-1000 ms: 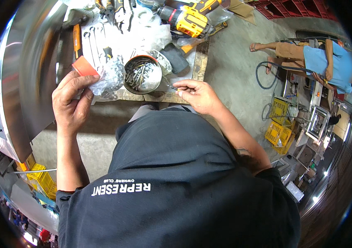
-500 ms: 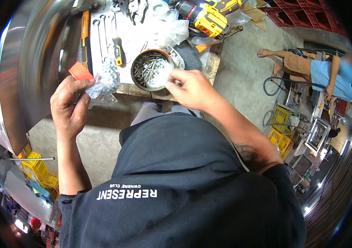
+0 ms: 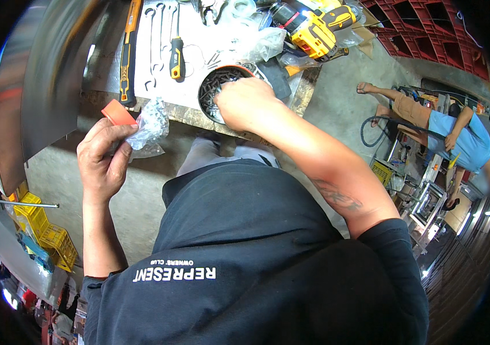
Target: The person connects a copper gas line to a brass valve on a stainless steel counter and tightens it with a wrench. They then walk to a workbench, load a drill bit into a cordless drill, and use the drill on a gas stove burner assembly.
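Note:
Between the thumb and fingers of my left hand (image 3: 105, 155) is the orange top of a clear plastic bag (image 3: 149, 127), which holds small shiny pieces of hardware. The bag hangs in front of the workbench edge. My right hand (image 3: 247, 104) reaches down into a round tin (image 3: 201, 92) full of screws (image 3: 225, 75). Its fingertips are hidden inside, so whether they grip anything does not show. Beyond the tin lie a few loose screws (image 3: 214, 59) on white paper.
On the bench (image 3: 190, 117) lie an orange-and-black tool (image 3: 127, 63), several wrenches (image 3: 152, 40), a screwdriver (image 3: 176, 57) and a yellow cordless drill (image 3: 314, 35). A person in blue (image 3: 458, 132) is at the right. Yellow crates (image 3: 55, 244) stand at lower left.
My right hand has moved from the tin's right rim down into it. The left hand still holds the bag, nearly in place. The whole view has shifted slightly.

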### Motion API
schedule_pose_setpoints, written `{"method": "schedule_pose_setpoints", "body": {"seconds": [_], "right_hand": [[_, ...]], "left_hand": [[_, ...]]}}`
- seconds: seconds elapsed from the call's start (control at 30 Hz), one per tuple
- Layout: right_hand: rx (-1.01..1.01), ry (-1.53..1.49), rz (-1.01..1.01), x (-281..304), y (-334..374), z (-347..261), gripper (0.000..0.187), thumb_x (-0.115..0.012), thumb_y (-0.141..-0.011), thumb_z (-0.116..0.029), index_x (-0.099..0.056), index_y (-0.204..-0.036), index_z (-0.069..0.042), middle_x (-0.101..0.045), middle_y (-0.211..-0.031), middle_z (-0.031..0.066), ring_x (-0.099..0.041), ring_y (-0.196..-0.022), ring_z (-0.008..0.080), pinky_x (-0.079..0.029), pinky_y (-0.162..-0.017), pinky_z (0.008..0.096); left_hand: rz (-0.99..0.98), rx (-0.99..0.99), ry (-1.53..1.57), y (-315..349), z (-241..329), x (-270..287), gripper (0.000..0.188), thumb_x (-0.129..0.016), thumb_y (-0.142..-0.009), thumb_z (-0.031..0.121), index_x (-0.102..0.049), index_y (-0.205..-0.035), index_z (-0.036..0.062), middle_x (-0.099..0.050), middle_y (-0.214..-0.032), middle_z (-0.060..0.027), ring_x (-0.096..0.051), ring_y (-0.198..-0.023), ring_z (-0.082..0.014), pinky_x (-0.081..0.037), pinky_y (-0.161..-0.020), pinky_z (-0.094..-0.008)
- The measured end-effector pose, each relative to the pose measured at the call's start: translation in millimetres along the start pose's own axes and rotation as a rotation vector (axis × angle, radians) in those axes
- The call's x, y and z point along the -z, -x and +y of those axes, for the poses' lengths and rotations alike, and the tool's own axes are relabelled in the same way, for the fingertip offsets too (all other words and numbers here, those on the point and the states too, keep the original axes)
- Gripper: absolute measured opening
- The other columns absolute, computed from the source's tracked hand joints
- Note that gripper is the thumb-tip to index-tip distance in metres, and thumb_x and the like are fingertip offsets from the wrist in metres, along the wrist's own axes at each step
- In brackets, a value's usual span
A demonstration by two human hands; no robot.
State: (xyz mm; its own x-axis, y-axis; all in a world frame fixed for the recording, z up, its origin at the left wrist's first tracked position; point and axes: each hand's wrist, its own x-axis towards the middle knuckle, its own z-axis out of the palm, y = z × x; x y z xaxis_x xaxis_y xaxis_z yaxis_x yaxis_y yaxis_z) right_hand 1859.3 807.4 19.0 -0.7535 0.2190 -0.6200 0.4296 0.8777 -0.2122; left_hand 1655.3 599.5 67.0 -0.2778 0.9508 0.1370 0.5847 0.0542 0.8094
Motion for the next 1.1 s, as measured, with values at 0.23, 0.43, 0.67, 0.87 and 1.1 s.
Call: {"method": "schedule_pose_setpoints", "body": {"seconds": [0.23,0.43,0.67,0.87,1.1], "right_hand": [[-0.088,-0.324,0.472,-22.2,92.2,6.4,0.023,-0.067,-0.085,-0.020,-0.073,-0.106,-0.014,-0.066,-0.093,0.0096,-0.069,-0.077,0.0356,-0.056,-0.070,0.0487],[-0.171,-0.381,0.486,-65.7,80.9,18.4,0.024,-0.074,-0.085,-0.028,-0.069,-0.105,-0.017,-0.065,-0.093,0.0092,-0.068,-0.074,0.0363,-0.056,-0.064,0.0495],[0.044,-0.319,0.565,-20.2,54.9,15.7,0.024,-0.075,-0.084,-0.032,-0.065,-0.093,-0.011,-0.068,-0.073,0.0149,-0.068,-0.073,0.0411,-0.054,-0.064,0.0513],[-0.137,-0.269,0.196,-17.1,60.6,18.3,0.023,-0.070,-0.082,-0.025,-0.070,-0.099,-0.010,-0.071,-0.084,0.0204,-0.071,-0.083,0.0408,-0.056,-0.075,0.0529],[-0.158,-0.429,0.420,-47.5,82.4,17.4,0.023,-0.066,-0.084,-0.019,-0.072,-0.105,-0.013,-0.073,-0.088,0.0150,-0.070,-0.081,0.0363,-0.056,-0.073,0.0468]], "left_hand": [[0.032,0.008,0.056,6.7,-10.7,0.8,0.029,-0.064,-0.073,-0.011,-0.071,-0.099,-0.0008,-0.068,-0.090,-0.0119,-0.066,-0.079,-0.0195,-0.051,-0.071,-0.0291],[-0.015,-0.026,0.015,-1.1,-12.9,-2.6,0.030,-0.064,-0.072,-0.011,-0.071,-0.100,-0.0008,-0.067,-0.088,-0.0112,-0.064,-0.077,-0.0197,-0.050,-0.071,-0.0289],[-0.020,-0.044,0.027,-8.3,-9.1,-6.2,0.029,-0.064,-0.072,-0.010,-0.071,-0.099,-0.0003,-0.068,-0.089,-0.0113,-0.066,-0.081,-0.0214,-0.051,-0.074,-0.0302],[-0.013,-0.011,-0.020,-1.9,-8.8,-6.1,0.029,-0.064,-0.072,-0.010,-0.072,-0.098,-0.0003,-0.069,-0.092,-0.0123,-0.067,-0.084,-0.0228,-0.051,-0.076,-0.0314],[-0.038,0.028,0.048,10.8,-18.4,-7.1,0.029,-0.062,-0.074,-0.010,-0.071,-0.100,-0.0013,-0.068,-0.094,-0.0116,-0.066,-0.083,-0.0199,-0.051,-0.075,-0.0294]]}}
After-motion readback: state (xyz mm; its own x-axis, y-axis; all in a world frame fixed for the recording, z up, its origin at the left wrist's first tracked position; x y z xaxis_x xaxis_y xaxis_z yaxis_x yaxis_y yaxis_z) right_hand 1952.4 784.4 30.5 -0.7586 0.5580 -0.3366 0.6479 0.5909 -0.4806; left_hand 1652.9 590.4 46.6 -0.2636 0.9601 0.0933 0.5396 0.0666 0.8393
